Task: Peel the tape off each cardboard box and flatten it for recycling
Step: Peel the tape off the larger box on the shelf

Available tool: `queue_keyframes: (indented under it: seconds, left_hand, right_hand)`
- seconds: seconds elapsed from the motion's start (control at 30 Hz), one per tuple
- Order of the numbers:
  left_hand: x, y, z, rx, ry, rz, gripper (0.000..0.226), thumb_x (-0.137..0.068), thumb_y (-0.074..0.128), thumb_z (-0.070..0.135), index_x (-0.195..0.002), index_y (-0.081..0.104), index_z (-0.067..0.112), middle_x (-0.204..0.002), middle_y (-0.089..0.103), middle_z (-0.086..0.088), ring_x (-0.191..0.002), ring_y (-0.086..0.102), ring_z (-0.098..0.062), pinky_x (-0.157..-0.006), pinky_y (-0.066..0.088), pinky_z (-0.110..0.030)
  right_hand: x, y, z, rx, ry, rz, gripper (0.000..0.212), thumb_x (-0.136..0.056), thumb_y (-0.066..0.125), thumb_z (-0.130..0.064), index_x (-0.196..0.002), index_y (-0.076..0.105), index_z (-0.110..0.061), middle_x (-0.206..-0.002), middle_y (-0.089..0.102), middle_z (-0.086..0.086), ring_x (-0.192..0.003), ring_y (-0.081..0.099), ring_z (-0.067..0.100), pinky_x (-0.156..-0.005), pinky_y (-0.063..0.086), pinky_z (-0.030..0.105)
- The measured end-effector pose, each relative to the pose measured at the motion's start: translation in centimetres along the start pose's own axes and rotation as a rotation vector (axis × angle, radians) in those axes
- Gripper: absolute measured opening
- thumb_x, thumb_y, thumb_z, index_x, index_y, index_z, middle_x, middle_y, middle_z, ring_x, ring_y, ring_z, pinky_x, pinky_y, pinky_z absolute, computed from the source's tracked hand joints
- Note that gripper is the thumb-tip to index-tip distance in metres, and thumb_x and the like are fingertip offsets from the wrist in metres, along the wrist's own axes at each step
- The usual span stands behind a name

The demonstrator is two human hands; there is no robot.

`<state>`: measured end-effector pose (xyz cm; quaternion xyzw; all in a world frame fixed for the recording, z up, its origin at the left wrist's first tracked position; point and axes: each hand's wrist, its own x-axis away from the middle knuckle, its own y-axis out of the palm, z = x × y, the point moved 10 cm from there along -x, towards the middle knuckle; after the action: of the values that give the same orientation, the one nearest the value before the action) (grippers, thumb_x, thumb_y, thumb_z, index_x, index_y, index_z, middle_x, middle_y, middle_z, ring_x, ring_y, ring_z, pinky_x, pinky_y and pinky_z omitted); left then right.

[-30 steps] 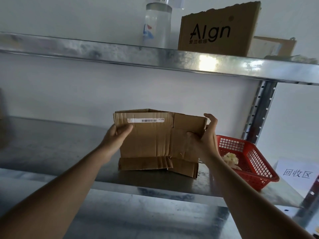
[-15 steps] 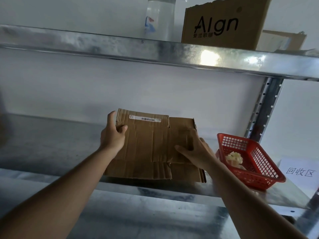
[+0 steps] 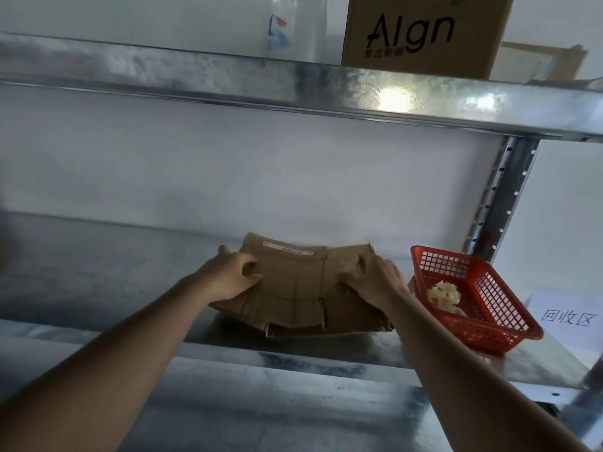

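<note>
A flattened brown cardboard box with a white barcode label lies almost flat on the metal shelf, its flaps fanned toward the front edge. My left hand holds its left edge, thumb on top and fingers bent. My right hand holds the right part with curled fingers, bearing down on it. A crumpled wad of pale tape lies in the red basket just right of the box.
On the upper shelf stand a cardboard box printed "Algn" and a clear bottle. A perforated steel post rises behind the basket. A white paper sign lies at far right.
The box went from standing upright between my hands to lying down on the shelf. Both hands moved down and forward onto it.
</note>
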<state>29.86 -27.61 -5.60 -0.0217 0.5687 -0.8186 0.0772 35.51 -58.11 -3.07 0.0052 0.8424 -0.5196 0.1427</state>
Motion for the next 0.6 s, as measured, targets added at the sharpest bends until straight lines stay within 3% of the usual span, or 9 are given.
queue_keyframes:
  seconds: [0.13,0.2,0.23,0.3,0.4,0.5,0.6]
  left_hand:
    - [1.2,1.0,1.0,-0.297,0.002,-0.053,0.051,-0.101,0.044,0.065,-0.138,0.055,0.032,-0.142,0.037,-0.010,-0.107,0.062,-0.030,-0.088,0.052,-0.042]
    - [1.6,1.4,1.6,-0.413,0.008,-0.071,0.055,-0.100,0.038,0.069,-0.135,0.056,0.030,-0.142,0.040,-0.010,-0.111,0.060,-0.031,-0.080,0.048,-0.040]
    - [1.8,1.7,1.9,-0.472,0.005,-0.087,0.060,-0.098,0.037,0.072,-0.136,0.056,0.030,-0.145,0.040,-0.012,-0.117,0.057,-0.033,-0.082,0.047,-0.042]
    - [2.0,2.7,2.6,-0.568,0.019,-0.113,0.068,-0.096,0.035,0.077,-0.138,0.057,0.029,-0.155,0.035,-0.015,-0.133,0.045,-0.039,-0.099,0.043,-0.051]
    - [2.2,4.8,4.0,-0.479,0.131,-0.162,0.074,-0.096,0.033,0.078,-0.155,0.039,0.034,-0.166,0.024,-0.013,-0.150,0.026,-0.040,-0.116,0.030,-0.058]
    - [2.3,6.6,4.0,-0.362,0.214,-0.212,0.080,-0.093,0.022,0.084,-0.163,0.011,0.046,-0.172,0.008,-0.008,-0.157,0.010,-0.033,-0.124,0.018,-0.051]
    - [2.3,7.7,2.5,-0.273,0.204,-0.239,0.083,-0.087,0.015,0.090,-0.160,-0.002,0.054,-0.174,-0.010,0.001,-0.159,-0.010,-0.022,-0.126,-0.002,-0.044]
  right_hand:
    - [1.1,2.9,1.6,0.199,0.026,-0.073,0.076,-0.089,0.053,-0.079,-0.139,0.051,-0.023,-0.129,0.061,0.013,-0.110,0.063,0.032,-0.084,0.052,0.040]
    - [1.5,3.6,1.9,0.253,0.032,-0.081,0.070,-0.092,0.051,-0.076,-0.139,0.051,-0.025,-0.136,0.050,0.015,-0.120,0.056,0.037,-0.094,0.049,0.046]
    - [1.6,4.0,1.7,0.291,0.012,-0.087,0.064,-0.094,0.051,-0.072,-0.139,0.053,-0.025,-0.138,0.045,0.015,-0.125,0.051,0.038,-0.101,0.047,0.049]
    - [2.0,4.9,0.6,0.318,-0.064,-0.090,0.046,-0.102,0.049,-0.058,-0.136,0.055,-0.028,-0.141,0.041,0.013,-0.130,0.044,0.036,-0.107,0.043,0.050]
    - [2.5,6.5,-0.9,0.183,-0.150,-0.151,0.034,-0.108,0.040,-0.047,-0.134,0.055,-0.031,-0.145,0.044,0.012,-0.131,0.047,0.033,-0.104,0.045,0.049]
    - [3.0,8.1,-1.3,0.167,-0.162,-0.258,0.056,-0.097,0.025,-0.077,-0.138,0.046,-0.045,-0.157,0.037,0.011,-0.145,0.035,0.038,-0.111,0.037,0.056]
    - [3.8,9.6,-0.5,0.258,-0.163,-0.350,0.091,-0.076,0.007,-0.099,-0.157,0.010,-0.057,-0.173,0.005,0.010,-0.159,-0.001,0.037,-0.125,0.011,0.058]
